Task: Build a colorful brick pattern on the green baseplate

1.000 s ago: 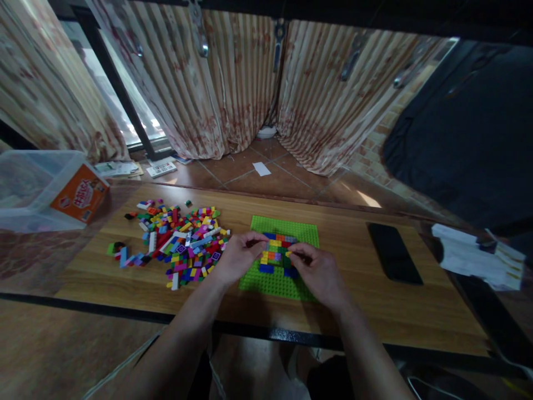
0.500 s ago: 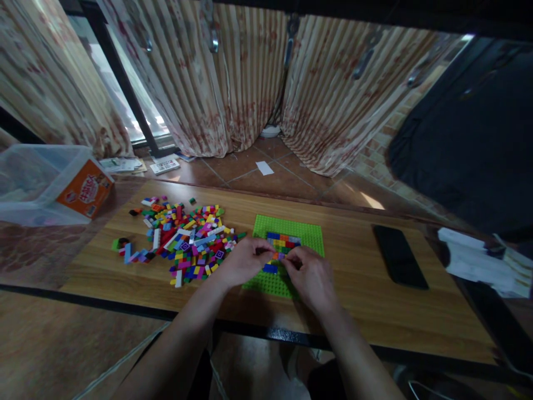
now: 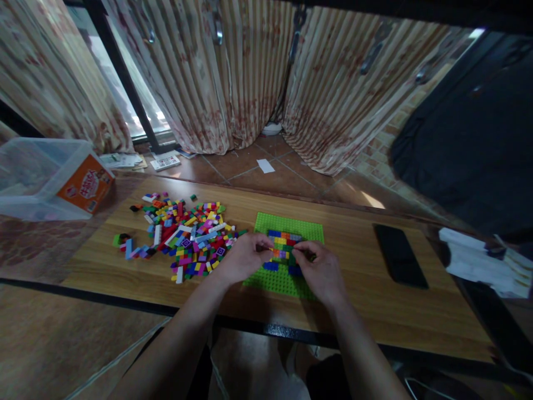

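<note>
A bright green baseplate [image 3: 266,222] lies on the table with several rows of coloured bricks [image 3: 282,241] pressed together near its middle. My left hand [image 3: 244,260] reaches in from the left, its thumb and forefinger curled at the left edge of the brick rows, by an orange brick. On the opposite side, my right hand [image 3: 322,272] has its fingers bent and closed against the right edge of the rows. Whatever small piece either hand grips is hidden by the fingers. A blue brick [image 3: 271,266] shows below the rows, between the hands.
Loose bricks [image 3: 183,236] are heaped on the wooden table [image 3: 353,311] to the left. A black phone [image 3: 400,255] lies to the right, with white papers [image 3: 478,258] beyond it. A clear plastic bin [image 3: 45,194] with an orange label stands at the far left.
My right hand has shifted right, away from my left hand, uncovering more of the brick rows. My left hand stays at the left edge, its fingertips slightly farther apart.
</note>
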Motion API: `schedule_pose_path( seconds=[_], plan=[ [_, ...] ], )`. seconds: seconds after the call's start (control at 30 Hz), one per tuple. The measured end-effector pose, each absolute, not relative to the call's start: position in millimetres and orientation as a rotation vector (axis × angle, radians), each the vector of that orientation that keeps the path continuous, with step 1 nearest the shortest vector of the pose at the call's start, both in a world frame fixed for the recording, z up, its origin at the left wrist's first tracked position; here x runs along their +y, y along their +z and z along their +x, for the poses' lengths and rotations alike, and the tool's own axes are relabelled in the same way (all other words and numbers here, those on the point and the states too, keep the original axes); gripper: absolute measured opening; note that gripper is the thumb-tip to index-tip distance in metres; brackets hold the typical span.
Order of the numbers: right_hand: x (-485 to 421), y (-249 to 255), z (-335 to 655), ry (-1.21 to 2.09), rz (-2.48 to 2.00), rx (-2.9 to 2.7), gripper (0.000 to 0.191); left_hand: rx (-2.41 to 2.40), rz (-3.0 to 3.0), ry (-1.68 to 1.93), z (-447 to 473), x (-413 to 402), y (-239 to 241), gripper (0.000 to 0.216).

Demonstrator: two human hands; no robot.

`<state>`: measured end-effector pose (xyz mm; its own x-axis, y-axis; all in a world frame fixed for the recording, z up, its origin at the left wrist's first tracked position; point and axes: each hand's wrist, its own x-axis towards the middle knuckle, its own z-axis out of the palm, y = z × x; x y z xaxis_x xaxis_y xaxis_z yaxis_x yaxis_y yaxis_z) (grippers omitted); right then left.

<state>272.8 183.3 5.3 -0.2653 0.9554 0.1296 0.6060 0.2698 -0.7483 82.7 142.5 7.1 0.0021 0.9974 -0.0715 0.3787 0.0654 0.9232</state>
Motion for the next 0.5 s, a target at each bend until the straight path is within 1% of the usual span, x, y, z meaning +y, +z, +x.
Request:
schedule_pose_path(
  seconds=[0.23, 0.5],
  plan=[
    [184.9, -6.1, 266.1, 0.792, -1.517, -1.892, 0.015, 1.536, 1.481, 0.942, 83.1, 142.8, 9.1, 0.014],
    [187.7, -6.6, 264.9, 0.856, -1.546, -1.835, 0.013, 1.568, 1.493, 0.912, 84.6, 143.5, 8.4, 0.016]
  ],
)
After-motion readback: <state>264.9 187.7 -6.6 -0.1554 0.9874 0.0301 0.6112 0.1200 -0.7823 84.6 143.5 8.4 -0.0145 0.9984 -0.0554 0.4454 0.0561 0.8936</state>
